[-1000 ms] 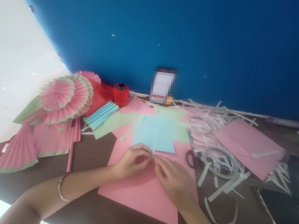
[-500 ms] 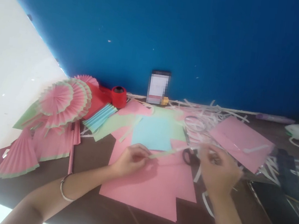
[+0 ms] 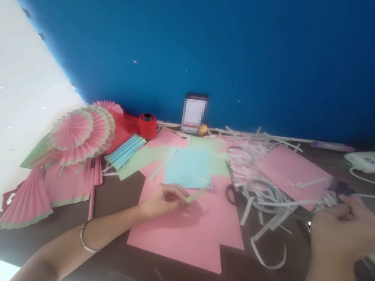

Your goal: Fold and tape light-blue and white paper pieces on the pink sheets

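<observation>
My left hand [image 3: 165, 201] rests over the pink paper sheets [image 3: 181, 236], its fingers pinching one end of a pale green paper strip [image 3: 197, 195]. The strip's free end slants up to the right over a light blue sheet [image 3: 187, 168]. Out at the right, my right hand [image 3: 347, 226] is blurred, with its fingers curled together. Whatever they grip is hard to make out. White paper strips [image 3: 270, 197] lie just left of this hand, and a pink packet [image 3: 295, 173] is beyond it. Dark scissor handles [image 3: 231, 194] show at the pink sheets' right edge.
Pink pleated paper fans [image 3: 71, 130] with green edges are piled at the left. Near the blue wall stand a red tape dispenser [image 3: 147, 127] and a blurred-out card [image 3: 193, 113]. A blue pleated paper [image 3: 126, 151], purple pen [image 3: 332, 146] and white corded device [image 3: 371, 161] lie about.
My right hand has swung away to the right, from beside the green strip to the table's right side. My left hand stays almost in place, still holding the strip. The view has shifted slightly.
</observation>
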